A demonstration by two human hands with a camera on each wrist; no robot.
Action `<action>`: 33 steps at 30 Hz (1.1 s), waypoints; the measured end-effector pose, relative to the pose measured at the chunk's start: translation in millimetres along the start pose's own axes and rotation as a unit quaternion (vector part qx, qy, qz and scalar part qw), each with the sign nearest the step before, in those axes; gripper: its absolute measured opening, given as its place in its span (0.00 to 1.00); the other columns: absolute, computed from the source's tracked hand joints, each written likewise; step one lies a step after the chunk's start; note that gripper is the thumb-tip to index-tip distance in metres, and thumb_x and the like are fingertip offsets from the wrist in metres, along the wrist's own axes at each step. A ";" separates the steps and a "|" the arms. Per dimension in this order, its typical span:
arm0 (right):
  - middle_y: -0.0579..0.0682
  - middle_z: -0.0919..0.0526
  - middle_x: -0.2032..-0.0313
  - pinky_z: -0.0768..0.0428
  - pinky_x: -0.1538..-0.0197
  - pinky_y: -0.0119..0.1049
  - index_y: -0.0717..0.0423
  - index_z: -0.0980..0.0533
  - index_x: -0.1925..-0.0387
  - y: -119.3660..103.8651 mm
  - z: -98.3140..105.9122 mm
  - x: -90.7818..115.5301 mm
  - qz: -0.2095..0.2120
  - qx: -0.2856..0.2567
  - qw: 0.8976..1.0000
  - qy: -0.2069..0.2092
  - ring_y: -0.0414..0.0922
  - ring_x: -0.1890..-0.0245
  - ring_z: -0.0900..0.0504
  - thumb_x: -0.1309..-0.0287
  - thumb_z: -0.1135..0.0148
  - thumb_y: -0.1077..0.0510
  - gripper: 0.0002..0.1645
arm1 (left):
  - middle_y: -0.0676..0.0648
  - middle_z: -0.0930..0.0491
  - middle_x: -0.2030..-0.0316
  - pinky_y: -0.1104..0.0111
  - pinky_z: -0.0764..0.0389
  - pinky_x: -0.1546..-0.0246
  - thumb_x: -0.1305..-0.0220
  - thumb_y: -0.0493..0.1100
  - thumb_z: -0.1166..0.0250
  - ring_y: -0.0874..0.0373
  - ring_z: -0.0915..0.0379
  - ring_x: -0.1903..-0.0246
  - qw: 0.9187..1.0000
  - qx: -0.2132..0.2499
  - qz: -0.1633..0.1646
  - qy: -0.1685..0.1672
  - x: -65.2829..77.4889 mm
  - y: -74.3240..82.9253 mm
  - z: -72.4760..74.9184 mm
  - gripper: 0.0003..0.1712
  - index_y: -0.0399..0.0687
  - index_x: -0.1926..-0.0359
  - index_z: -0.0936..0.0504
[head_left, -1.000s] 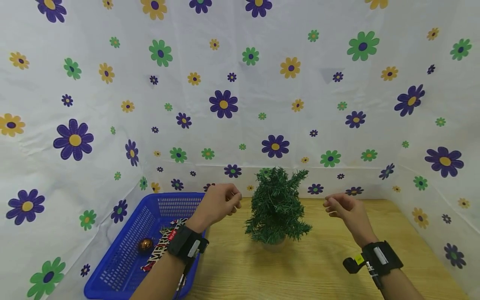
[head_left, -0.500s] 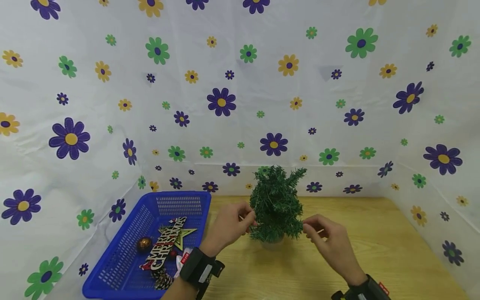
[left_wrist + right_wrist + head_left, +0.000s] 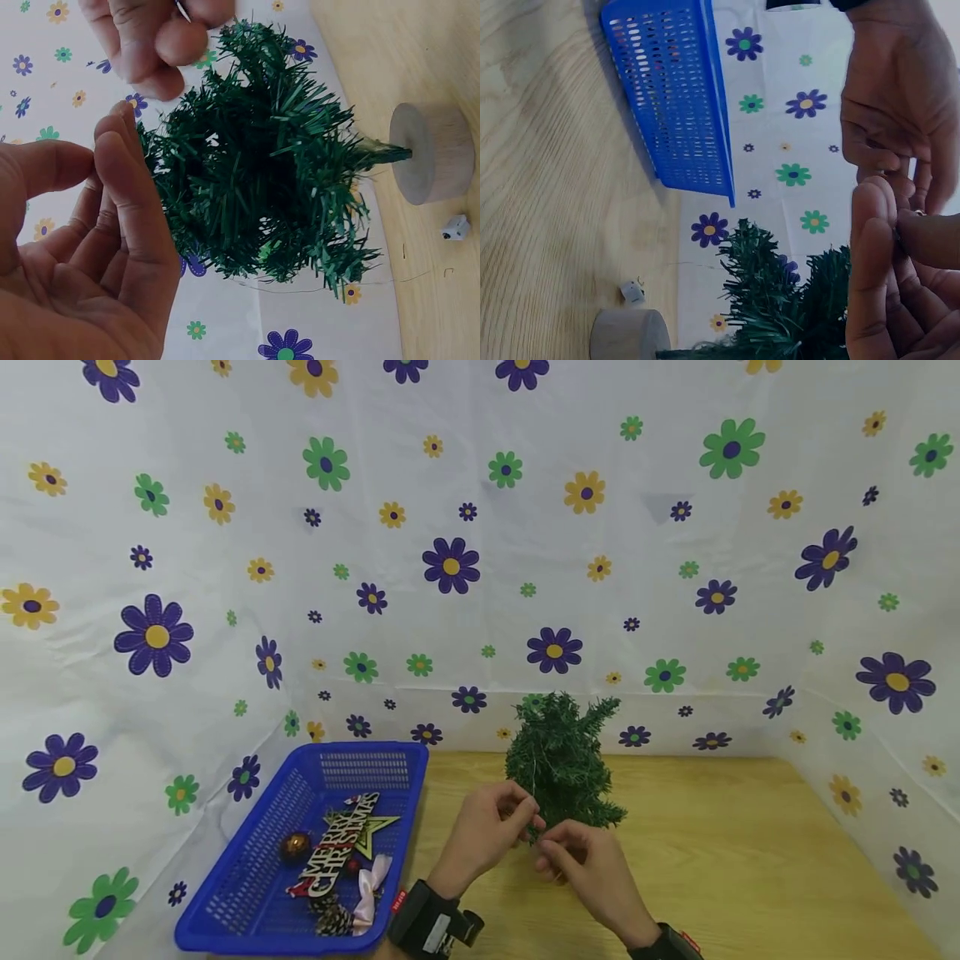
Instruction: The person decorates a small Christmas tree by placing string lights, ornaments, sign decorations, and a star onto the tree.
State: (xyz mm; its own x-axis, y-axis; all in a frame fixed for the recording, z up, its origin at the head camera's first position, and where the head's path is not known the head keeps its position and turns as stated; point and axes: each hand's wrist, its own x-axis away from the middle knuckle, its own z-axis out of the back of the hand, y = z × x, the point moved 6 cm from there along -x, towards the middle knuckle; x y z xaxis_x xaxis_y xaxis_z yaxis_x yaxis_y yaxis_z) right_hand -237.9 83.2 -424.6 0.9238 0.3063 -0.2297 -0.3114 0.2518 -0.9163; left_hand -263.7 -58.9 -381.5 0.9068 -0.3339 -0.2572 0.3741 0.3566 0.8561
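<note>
A small green artificial Christmas tree stands upright on the table, its round wooden base plain in the left wrist view. Before its lower left side, my left hand has thumb and fingertip together, seemingly pinching a thin wire. Close beside it, my right hand pinches something thin and shiny, probably the same wire; the fingers mostly hide it. A fine wire runs past the branches in the left wrist view. Near the base lies a tiny white cube-like piece.
Left of the tree, a blue plastic basket holds a Merry Christmas sign, a star, a brown bauble, pinecones and a pink bow. A flowered white curtain encloses the wooden table.
Both hands came inward and down from either side of the tree and now nearly meet before its lower part. The left arm no longer covers part of the basket's contents.
</note>
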 end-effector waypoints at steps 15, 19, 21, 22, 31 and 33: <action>0.50 0.16 0.74 0.18 0.73 0.35 0.50 0.20 0.66 2.3 68.5 30.5 -0.086 0.068 0.991 0.074 0.43 0.78 0.18 0.40 0.40 0.50 0.09 | 0.46 0.24 0.50 0.59 0.23 0.53 0.32 0.61 0.51 0.52 0.25 0.53 0.985 -0.096 0.016 0.142 12.3 -2.9 30.5 0.25 0.50 0.44 0.29; 0.52 0.16 0.73 0.18 0.71 0.36 0.52 0.20 0.63 10.0 92.5 35.8 -0.111 0.066 0.987 0.095 0.44 0.77 0.18 0.41 0.40 0.49 0.11 | 0.40 0.26 0.46 0.54 0.25 0.49 0.30 0.59 0.53 0.47 0.28 0.47 0.981 -0.098 0.018 0.164 12.4 -4.8 39.9 0.28 0.45 0.41 0.33; 0.53 0.17 0.71 0.18 0.70 0.37 0.55 0.21 0.62 15.5 104.2 35.1 -0.125 0.062 0.985 0.103 0.44 0.76 0.18 0.40 0.41 0.47 0.15 | 0.41 0.26 0.46 0.54 0.25 0.49 0.30 0.59 0.54 0.47 0.27 0.47 0.980 -0.099 0.015 0.174 12.1 -5.7 43.2 0.28 0.45 0.41 0.33; 0.54 0.17 0.71 0.18 0.70 0.37 0.55 0.21 0.61 18.7 109.9 33.7 -0.130 0.060 0.984 0.106 0.44 0.75 0.18 0.41 0.41 0.46 0.17 | 0.41 0.26 0.46 0.54 0.24 0.49 0.30 0.60 0.55 0.48 0.27 0.47 0.979 -0.101 0.014 0.178 11.9 -6.3 44.4 0.28 0.45 0.41 0.32; 0.57 0.19 0.64 0.18 0.66 0.37 0.60 0.24 0.57 33.1 147.8 -8.7 -0.107 0.065 0.981 0.147 0.43 0.71 0.18 0.38 0.44 0.44 0.23 | 0.40 0.26 0.46 0.53 0.26 0.46 0.29 0.59 0.56 0.46 0.28 0.46 0.977 -0.105 0.016 0.183 9.3 -16.0 50.0 0.28 0.43 0.42 0.31; 0.58 0.20 0.63 0.18 0.66 0.36 0.59 0.24 0.57 32.7 152.2 -22.1 -0.088 0.073 0.981 0.156 0.43 0.71 0.18 0.38 0.44 0.45 0.21 | 0.39 0.26 0.46 0.53 0.28 0.45 0.29 0.58 0.56 0.45 0.29 0.45 0.978 -0.105 0.020 0.180 8.5 -19.4 50.7 0.28 0.42 0.41 0.32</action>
State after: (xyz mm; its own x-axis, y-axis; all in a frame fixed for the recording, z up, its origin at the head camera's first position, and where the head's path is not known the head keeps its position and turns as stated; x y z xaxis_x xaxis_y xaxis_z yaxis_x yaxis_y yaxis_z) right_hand -302.5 224.4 -399.6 0.9823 -0.0442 -0.1820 -0.1481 0.4115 -0.8993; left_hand -273.1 -112.9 -377.6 0.9169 -0.0005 -0.3992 0.3346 0.5463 0.7679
